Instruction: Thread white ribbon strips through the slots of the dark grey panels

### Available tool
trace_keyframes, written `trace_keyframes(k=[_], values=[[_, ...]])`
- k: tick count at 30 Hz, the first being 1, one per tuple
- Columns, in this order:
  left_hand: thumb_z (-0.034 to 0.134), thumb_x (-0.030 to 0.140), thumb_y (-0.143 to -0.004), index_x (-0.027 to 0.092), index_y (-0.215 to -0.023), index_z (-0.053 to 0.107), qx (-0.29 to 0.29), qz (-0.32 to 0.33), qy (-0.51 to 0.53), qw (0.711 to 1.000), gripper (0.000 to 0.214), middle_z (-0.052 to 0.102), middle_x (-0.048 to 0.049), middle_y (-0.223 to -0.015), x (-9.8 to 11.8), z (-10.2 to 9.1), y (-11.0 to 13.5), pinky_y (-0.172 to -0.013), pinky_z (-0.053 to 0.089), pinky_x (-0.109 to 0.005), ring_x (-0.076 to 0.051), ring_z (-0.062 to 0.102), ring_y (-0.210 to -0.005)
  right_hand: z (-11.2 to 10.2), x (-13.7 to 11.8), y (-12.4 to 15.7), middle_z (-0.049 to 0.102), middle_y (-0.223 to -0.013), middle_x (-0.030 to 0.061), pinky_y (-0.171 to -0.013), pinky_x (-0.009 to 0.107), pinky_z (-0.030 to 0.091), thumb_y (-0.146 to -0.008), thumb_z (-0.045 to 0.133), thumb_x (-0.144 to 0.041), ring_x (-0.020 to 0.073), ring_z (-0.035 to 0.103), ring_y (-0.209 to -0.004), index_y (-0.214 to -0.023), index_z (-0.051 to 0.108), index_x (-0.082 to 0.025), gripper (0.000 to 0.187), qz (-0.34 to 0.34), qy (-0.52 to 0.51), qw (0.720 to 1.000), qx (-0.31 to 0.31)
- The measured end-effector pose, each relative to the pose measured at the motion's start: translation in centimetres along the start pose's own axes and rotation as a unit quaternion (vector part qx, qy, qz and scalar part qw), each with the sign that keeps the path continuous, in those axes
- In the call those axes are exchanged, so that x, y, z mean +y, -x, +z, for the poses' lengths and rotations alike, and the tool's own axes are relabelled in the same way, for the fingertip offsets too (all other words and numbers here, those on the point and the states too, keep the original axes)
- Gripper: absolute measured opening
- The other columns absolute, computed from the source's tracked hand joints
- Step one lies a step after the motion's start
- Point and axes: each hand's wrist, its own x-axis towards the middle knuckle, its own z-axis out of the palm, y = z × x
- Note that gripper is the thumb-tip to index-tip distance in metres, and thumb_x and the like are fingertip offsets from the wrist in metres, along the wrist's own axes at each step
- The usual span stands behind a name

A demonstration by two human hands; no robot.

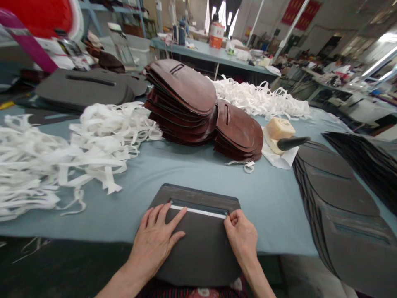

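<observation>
The white strip (204, 213) lies between your hands, along the near edge of the slot (201, 206) in the dark panel (198, 252). Its long axis runs crosswise in front of you, the right end a little closer to your body. Neither hand is nearer — both touch it. Your left hand (153, 238) is spread flat, gripping nothing, its forefinger on the strip; your right hand (242, 234) pinches the right end between thumb and forefinger.

Counting outward: one strip, one panel under your hands, overhanging the near edge of the table (155, 165). Beyond are two brown stacks, one taller (192, 89) and one lower (240, 128), then two white heaps, left (102, 140) and rear (260, 101). Right of the brown stacks sit one yellowish block (281, 127) and one black horn-shaped piece (293, 143). Dark panels (356, 194) overlap at far right — too many to count.
</observation>
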Motion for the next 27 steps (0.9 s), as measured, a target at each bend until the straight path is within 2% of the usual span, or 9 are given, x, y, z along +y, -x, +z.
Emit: trace_keyframes(k=[2, 4, 7, 9, 12, 15, 20, 23, 27], values=[[0.062, 0.039, -0.081, 0.041, -0.135, 0.044, 0.003, 0.004, -0.002, 1.0, 0.057, 0.05, -0.0106, -0.131, -0.1, 0.0, -0.4, -0.099, 0.034, -0.052, -0.034, 0.043, -0.121, 0.2, 0.1, 0.0, 0.056, -0.059, -0.0028, -0.049, 0.024, 0.028, -0.084, 0.046, -0.029, 0.0129, 0.051, -0.049, -0.078, 0.057, -0.022, 0.014, -0.04, 0.023, 0.999, 0.016], [0.061, 0.039, -0.083, 0.038, -0.134, 0.046, -0.001, 0.003, 0.0, 1.0, 0.053, 0.05, -0.0107, -0.133, 0.2, -0.1, -0.8, -0.1, 0.035, -0.052, -0.034, 0.043, -0.123, 0.4, -0.2, 0.0, 0.062, -0.077, 0.0023, -0.052, 0.024, 0.033, -0.086, 0.04, -0.019, 0.0136, 0.055, -0.058, -0.091, 0.059, -0.021, 0.02, -0.146, 0.034, 0.987, 0.063], [0.06, 0.042, -0.083, 0.032, -0.134, 0.047, -0.017, 0.009, 0.014, 1.0, 0.054, 0.052, -0.0102, -0.133, 0.3, -0.2, -1.1, -0.103, 0.035, -0.049, -0.031, 0.043, -0.125, 0.9, -1.1, 0.3, 0.061, -0.104, 0.0095, -0.07, 0.03, 0.043, -0.084, 0.035, -0.007, 0.02, 0.058, -0.087, -0.111, 0.059, -0.02, 0.039, -0.357, 0.033, 0.926, 0.114], [0.061, 0.045, -0.082, 0.031, -0.135, 0.044, -0.022, 0.017, 0.026, 0.999, 0.057, 0.053, -0.0091, -0.133, -0.1, -0.2, -1.2, -0.106, 0.034, -0.05, -0.03, 0.044, -0.125, 1.3, -1.6, 0.5, 0.062, -0.104, 0.0102, -0.077, 0.035, 0.043, -0.081, 0.038, -0.004, 0.0234, 0.056, -0.094, -0.114, 0.059, -0.02, 0.042, -0.431, 0.04, 0.894, 0.117], [0.059, 0.044, -0.084, 0.03, -0.137, 0.041, -0.01, 0.03, 0.046, 0.998, 0.058, 0.05, -0.0085, -0.137, -1.5, -0.4, -1.4, -0.109, 0.03, -0.052, -0.027, 0.043, -0.128, 2.2, -1.5, 0.3, 0.062, -0.096, 0.0092, -0.071, 0.033, 0.043, -0.078, 0.042, -0.004, 0.0222, 0.055, -0.086, -0.108, 0.061, -0.018, 0.038, -0.475, 0.033, 0.871, 0.119], [0.05, 0.031, -0.09, 0.027, -0.13, 0.048, 0.018, 0.024, 0.092, 0.995, 0.04, 0.053, -0.0066, -0.132, -2.9, -0.6, -2.0, -0.11, 0.031, -0.048, -0.022, 0.045, -0.126, 3.0, -1.5, -0.4, 0.06, -0.086, 0.0059, -0.064, 0.031, 0.041, -0.079, 0.044, -0.006, 0.02, 0.054, -0.077, -0.092, 0.061, -0.021, 0.026, -0.503, 0.008, 0.857, 0.11], [0.047, 0.025, -0.089, 0.018, -0.126, 0.05, 0.095, -0.189, 0.145, 0.966, 0.037, 0.052, -0.0129, -0.126, -4.5, -0.4, -3.9, -0.099, 0.041, -0.046, -0.025, 0.049, -0.118, 3.8, -4.3, -1.0, 0.059, -0.089, 0.0059, -0.068, 0.031, 0.041, -0.086, 0.043, -0.009, 0.02, 0.055, -0.082, -0.089, 0.058, -0.022, 0.02, -0.488, -0.076, 0.865, 0.086], [0.054, 0.027, -0.083, 0.015, -0.129, 0.044, 0.043, -0.241, 0.233, 0.941, 0.049, 0.055, -0.0143, -0.122, -5.3, -1.4, -4.9, -0.095, 0.043, -0.044, -0.027, 0.053, -0.113, 4.5, -5.4, -1.1, 0.06, -0.093, 0.0058, -0.071, 0.031, 0.043, -0.089, 0.044, -0.013, 0.02, 0.056, -0.085, -0.095, 0.058, -0.022, 0.017, -0.48, -0.113, 0.864, 0.098], [0.054, 0.026, -0.081, 0.022, -0.122, 0.047, -0.017, -0.238, 0.411, 0.88, 0.042, 0.065, -0.0035, -0.098, -5.9, -5.2, -5.9, -0.078, 0.049, -0.032, -0.02, 0.063, -0.086, 5.0, -5.0, -1.6, 0.061, -0.094, 0.0059, -0.075, 0.032, 0.043, -0.092, 0.047, -0.02, 0.0198, 0.056, -0.087, -0.104, 0.057, -0.021, 0.016, -0.479, -0.143, 0.858, 0.114]])
